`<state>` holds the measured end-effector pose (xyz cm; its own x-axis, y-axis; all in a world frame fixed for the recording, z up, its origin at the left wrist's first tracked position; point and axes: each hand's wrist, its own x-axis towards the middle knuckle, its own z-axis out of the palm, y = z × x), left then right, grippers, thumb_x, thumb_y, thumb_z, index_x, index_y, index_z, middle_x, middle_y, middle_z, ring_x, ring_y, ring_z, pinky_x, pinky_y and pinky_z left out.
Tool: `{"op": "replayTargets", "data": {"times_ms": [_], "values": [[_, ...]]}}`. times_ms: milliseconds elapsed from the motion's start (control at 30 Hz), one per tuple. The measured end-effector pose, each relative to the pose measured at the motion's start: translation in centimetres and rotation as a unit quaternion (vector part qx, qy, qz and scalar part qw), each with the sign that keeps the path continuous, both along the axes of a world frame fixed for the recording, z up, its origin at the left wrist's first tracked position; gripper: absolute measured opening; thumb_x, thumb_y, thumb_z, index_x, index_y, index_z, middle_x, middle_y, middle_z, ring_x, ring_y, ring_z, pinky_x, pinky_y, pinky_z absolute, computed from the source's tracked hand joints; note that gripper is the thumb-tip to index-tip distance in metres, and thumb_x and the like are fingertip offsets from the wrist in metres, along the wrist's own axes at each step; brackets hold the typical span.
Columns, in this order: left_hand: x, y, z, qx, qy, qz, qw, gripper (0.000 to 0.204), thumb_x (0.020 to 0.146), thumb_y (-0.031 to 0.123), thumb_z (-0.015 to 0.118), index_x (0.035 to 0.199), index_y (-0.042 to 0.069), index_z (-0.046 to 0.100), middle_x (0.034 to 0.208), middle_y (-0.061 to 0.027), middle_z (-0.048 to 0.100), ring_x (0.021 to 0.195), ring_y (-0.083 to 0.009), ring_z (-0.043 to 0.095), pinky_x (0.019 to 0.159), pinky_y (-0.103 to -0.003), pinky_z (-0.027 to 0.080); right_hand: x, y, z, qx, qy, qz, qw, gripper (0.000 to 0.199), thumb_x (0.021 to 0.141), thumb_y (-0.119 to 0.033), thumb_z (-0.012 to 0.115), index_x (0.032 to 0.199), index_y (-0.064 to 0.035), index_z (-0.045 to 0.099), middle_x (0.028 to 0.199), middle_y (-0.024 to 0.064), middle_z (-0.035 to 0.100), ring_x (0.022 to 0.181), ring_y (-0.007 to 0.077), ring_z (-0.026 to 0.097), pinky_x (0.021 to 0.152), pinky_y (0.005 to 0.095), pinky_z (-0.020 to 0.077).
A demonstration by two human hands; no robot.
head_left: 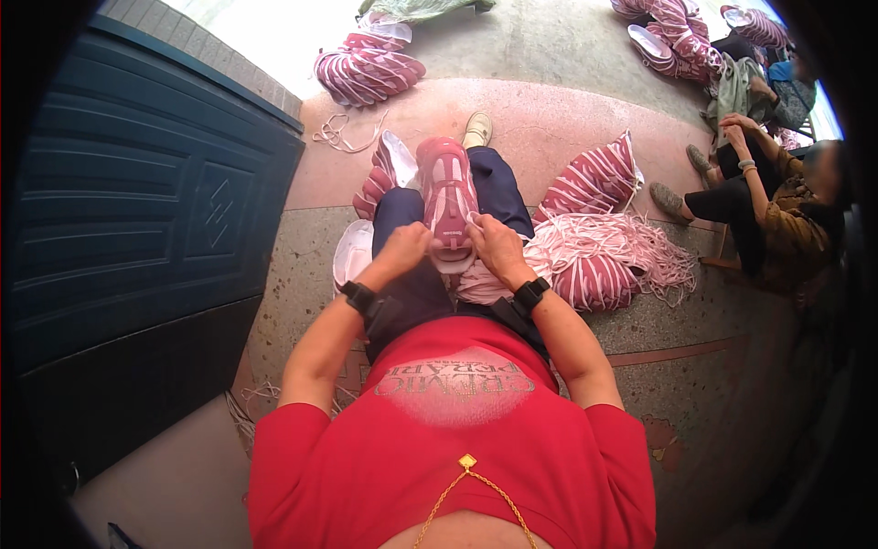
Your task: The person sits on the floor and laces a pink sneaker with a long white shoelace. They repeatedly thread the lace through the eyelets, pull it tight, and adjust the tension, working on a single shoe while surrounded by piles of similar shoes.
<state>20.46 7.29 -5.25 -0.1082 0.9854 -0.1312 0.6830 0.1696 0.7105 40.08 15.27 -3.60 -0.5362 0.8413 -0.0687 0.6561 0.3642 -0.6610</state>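
A pink and white sports shoe point(445, 188) lies on my lap, toe pointing away from me. My left hand point(403, 247) grips the shoe's near end on its left side. My right hand point(491, 245) pinches the near end on the right, where a thin pink lace shows between the fingers. Both wrists wear black bands. A bundle of pale pink laces point(482, 285) rests on my thigh under the right hand.
Piles of pink and white shoes lie around: one by my left knee point(377, 174), one at my right point(594, 183), one far left point(366, 69). A heap of pink laces point(622, 252) spreads at my right. A dark blue door point(137, 210) stands left. Another person point(768, 192) sits at right.
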Motion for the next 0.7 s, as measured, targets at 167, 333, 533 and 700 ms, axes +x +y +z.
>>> {"op": "replayTargets", "data": {"times_ms": [167, 333, 533, 700], "values": [[0.0, 3.1, 5.5, -0.201, -0.28, 0.004, 0.939, 0.034, 0.09, 0.029, 0.055, 0.082, -0.002, 0.065, 0.071, -0.0046, 0.063, 0.066, -0.0133, 0.058, 0.059, -0.027, 0.045, -0.6, -0.4, 2.3, 0.009, 0.042, 0.141, 0.989, 0.019, 0.091, -0.019, 0.047, 0.087, -0.0039, 0.058, 0.082, 0.0178, 0.06, 0.072, 0.0369, 0.061, 0.061, 0.0478, 0.0475], [1.7, 3.8, 4.5, -0.219, -0.323, -0.018, 0.921, 0.017, 0.086, 0.017, 0.061, 0.09, 0.0, 0.063, 0.077, -0.0007, 0.06, 0.067, -0.0072, 0.055, 0.06, -0.022, 0.045, -1.8, -3.2, 2.8, -0.074, 0.101, 0.16, 0.979, 0.026, 0.092, -0.023, 0.046, 0.087, -0.0008, 0.058, 0.072, 0.0206, 0.062, 0.072, 0.0376, 0.062, 0.064, 0.0462, 0.0479], [2.0, 3.0, 4.9, -0.263, -0.417, 0.043, 0.869, 0.022, 0.086, 0.015, 0.061, 0.103, 0.002, 0.058, 0.08, -0.0004, 0.06, 0.072, -0.0069, 0.057, 0.063, -0.02, 0.047, -0.7, -2.6, 2.2, -0.152, 0.165, 0.139, 0.965, 0.03, 0.094, -0.025, 0.043, 0.09, -0.0011, 0.061, 0.072, 0.0188, 0.062, 0.068, 0.034, 0.062, 0.064, 0.0427, 0.0474], [1.8, 2.8, 3.8, -0.169, -0.371, 0.048, 0.912, 0.02, 0.085, 0.011, 0.063, 0.101, 0.0, 0.061, 0.083, -0.0025, 0.062, 0.072, -0.0076, 0.058, 0.064, -0.021, 0.048, -0.6, -2.1, 1.2, -0.36, 0.208, 0.078, 0.906, 0.032, 0.095, -0.026, 0.042, 0.091, -0.0007, 0.061, 0.084, 0.0141, 0.065, 0.081, 0.025, 0.064, 0.072, 0.0371, 0.0481]]}}
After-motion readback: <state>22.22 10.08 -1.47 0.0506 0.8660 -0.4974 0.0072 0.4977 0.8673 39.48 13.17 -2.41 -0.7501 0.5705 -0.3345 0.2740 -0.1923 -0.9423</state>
